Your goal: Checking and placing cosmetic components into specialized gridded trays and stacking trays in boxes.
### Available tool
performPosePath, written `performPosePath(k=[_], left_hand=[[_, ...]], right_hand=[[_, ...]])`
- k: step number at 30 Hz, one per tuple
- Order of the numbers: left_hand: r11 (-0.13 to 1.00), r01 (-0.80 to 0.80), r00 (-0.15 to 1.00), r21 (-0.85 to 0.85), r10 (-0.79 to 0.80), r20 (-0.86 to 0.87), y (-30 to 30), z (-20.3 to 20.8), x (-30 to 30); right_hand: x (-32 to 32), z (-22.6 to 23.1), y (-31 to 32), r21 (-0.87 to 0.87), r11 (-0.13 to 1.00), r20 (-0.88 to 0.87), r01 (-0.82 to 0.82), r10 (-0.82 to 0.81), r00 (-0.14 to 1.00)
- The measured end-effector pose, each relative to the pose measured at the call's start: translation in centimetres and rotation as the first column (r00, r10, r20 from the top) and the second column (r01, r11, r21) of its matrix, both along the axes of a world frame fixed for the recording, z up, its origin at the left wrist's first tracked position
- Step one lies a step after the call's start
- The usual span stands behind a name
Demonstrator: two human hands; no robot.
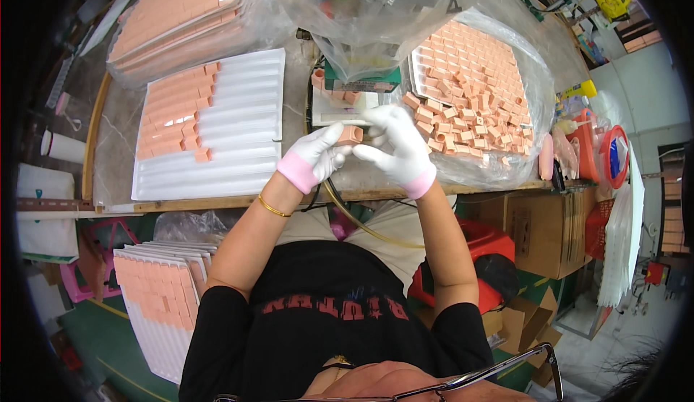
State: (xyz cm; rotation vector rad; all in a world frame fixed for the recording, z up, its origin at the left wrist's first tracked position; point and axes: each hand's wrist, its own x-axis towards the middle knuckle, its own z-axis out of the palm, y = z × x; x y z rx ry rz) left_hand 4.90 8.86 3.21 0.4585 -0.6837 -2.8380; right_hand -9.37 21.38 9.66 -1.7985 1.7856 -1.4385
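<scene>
Both my hands wear white gloves with pink cuffs and meet over the front of the bench. In my left hand (318,155) a small hollow peach-coloured block (350,135) is pinched between thumb and fingers. Close by on its right, my right hand (397,145) has its thumb and forefinger curved and apart, with nothing visible between them. Beyond the hands lies a small white-topped device (331,113) with a few peach pieces on it. To the left, a ribbed white tray (242,127) is partly filled with rows of these blocks.
A heap of loose peach blocks (463,123) lies on plastic film at the right. Stacked filled trays (184,15) stand at the back left under film. A clear plastic bag (354,26) hangs over a green box (361,82). Red baskets (614,152) sit at the far right.
</scene>
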Motion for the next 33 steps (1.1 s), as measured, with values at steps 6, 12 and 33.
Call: performPosePath(k=[6, 12, 33], left_hand=[[0.962, -0.038, 0.989, -0.269, 0.075, 0.126, 0.3, -0.5, -1.2], [0.068, -0.208, 0.701, -0.976, 0.706, -0.100, -6.0, -2.2, -2.8], [0.188, -0.086, 0.843, -0.978, 0.536, 0.029, -8.8, -3.9, -3.1]], right_hand=[[-0.2, -3.5, -1.0, -0.015, 0.993, -0.054, 0.114, -0.115, 0.992], [-1.0, -4.2, -3.8, 0.186, 0.847, -0.317, 0.498, -0.428, 0.847], [-4.7, -6.3, -4.8, 0.026, 0.822, -0.410, 0.569, -0.511, 0.756]])
